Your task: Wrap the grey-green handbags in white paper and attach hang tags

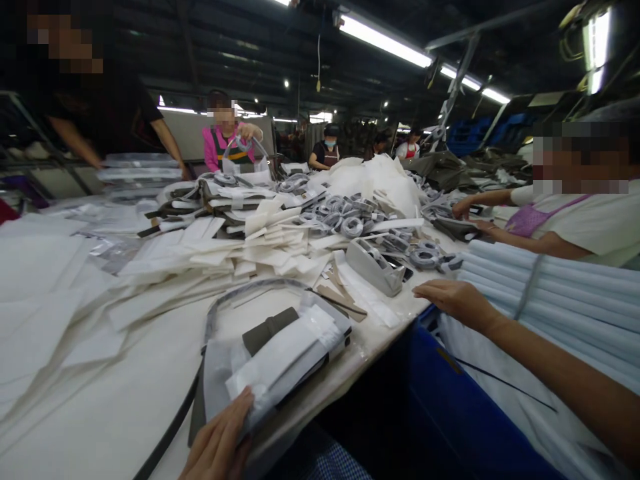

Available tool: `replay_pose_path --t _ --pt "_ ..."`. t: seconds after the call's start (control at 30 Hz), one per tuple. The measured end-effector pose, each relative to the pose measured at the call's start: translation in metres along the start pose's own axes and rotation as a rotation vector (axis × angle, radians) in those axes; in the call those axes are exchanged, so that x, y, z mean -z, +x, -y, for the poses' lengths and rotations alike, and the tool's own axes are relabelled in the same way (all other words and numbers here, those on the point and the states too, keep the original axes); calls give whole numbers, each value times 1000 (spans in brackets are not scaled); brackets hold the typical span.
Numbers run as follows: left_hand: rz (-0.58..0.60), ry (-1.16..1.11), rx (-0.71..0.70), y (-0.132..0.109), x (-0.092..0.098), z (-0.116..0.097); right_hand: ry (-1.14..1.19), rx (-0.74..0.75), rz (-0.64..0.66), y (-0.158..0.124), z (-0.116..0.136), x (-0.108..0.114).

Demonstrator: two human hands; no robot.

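at the near edge of the counter [367, 343], resting left hand [220, 430] on the wrapped bundle [285, 353], with thumb hidden; impossible to say whether clamped. near the tape dispenser [373, 267], holding out right hand [450, 301] with fingers outstretched, palm unseen. farther back, heaped with indistinct grey coils [341, 213].

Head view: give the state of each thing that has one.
Left hand: touching bundle
Right hand: outstretched, holding nothing visible
Bundle: partly wrapped in white
Tape dispenser: upright
Grey coils: wound
White sheets: overlapping
Blue crate: open, loaded
Pale blue stack: banded
Ceiling light: lit
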State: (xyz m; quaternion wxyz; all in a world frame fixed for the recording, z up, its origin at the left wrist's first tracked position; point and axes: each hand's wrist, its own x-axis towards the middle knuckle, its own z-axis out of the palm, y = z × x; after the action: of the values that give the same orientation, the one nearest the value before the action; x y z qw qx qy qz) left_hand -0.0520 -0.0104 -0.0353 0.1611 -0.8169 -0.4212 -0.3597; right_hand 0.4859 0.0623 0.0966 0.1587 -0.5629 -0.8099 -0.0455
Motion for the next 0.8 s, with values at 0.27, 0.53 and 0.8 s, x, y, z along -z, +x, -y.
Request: replay_pose_path --t 0.27,0.53,0.8 --pt "-7 -45 166 7 9 -24 121 736 141 62 153 14" --pt "-19 -132 260 13 13 -29 550 889 692 142 281 -25" --pt "-45 -162 291 12 11 -28 149 1014 880 199 327 -84"
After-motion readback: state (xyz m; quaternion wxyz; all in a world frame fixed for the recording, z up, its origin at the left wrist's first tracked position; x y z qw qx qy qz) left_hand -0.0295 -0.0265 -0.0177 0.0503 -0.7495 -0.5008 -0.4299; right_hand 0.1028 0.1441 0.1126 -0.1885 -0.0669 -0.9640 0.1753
